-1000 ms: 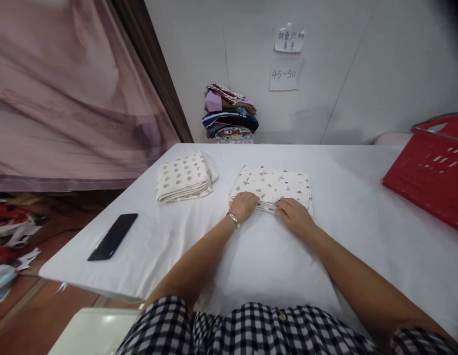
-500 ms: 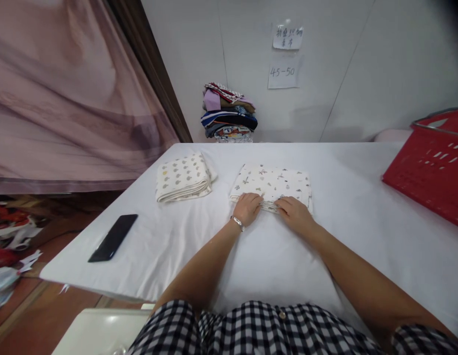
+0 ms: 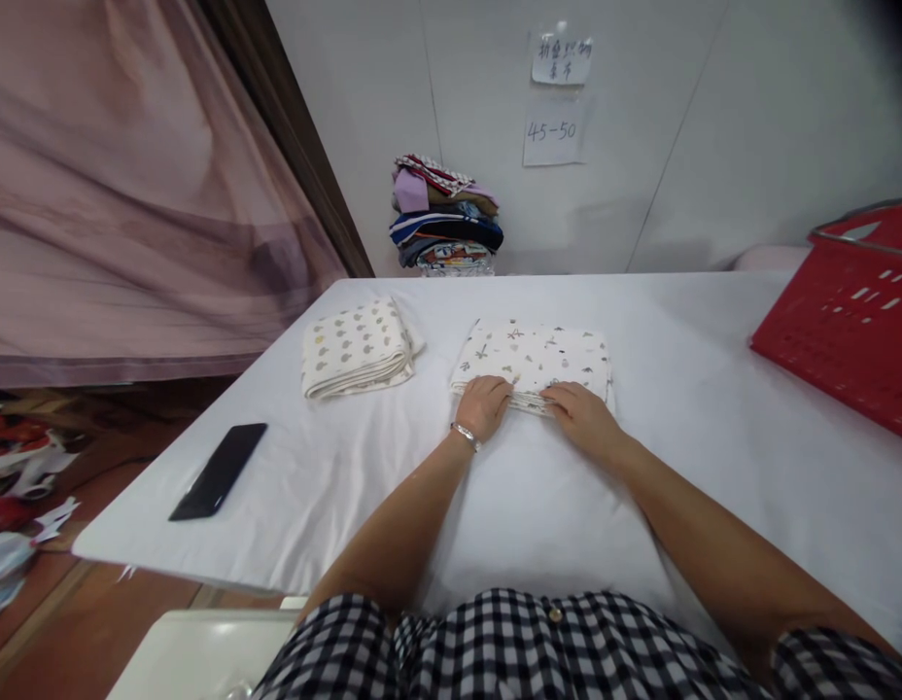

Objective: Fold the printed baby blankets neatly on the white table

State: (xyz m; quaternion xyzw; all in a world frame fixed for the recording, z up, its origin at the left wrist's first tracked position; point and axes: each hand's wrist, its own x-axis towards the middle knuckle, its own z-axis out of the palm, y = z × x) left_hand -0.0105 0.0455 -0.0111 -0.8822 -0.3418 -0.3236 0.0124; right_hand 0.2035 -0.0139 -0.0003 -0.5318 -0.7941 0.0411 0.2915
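Observation:
A folded white cloth [image 3: 538, 352] with small dark and grey prints lies flat on the white-covered table in front of me. My left hand [image 3: 484, 403] grips its near edge left of the middle, fingers over the top and thumb hidden. On the same edge, a short way to the right, my right hand [image 3: 578, 413] is closed on the layers too. Between the hands the stacked folds of the edge show. Farther left rests a second folded white cloth [image 3: 356, 345] with grey prints and one yellow one, apart from both hands.
A black phone-like slab [image 3: 219, 472] lies on the table [image 3: 334, 486] at the left. At the right edge stands a red basket [image 3: 845, 321]. Behind the table is a pile of folded fabrics [image 3: 445, 219] against the wall. A pink curtain [image 3: 130, 194] hangs at the left.
The camera view has shifted slightly. Both hands stay on the near edge of the printed cloth, with hardly any other visible movement.

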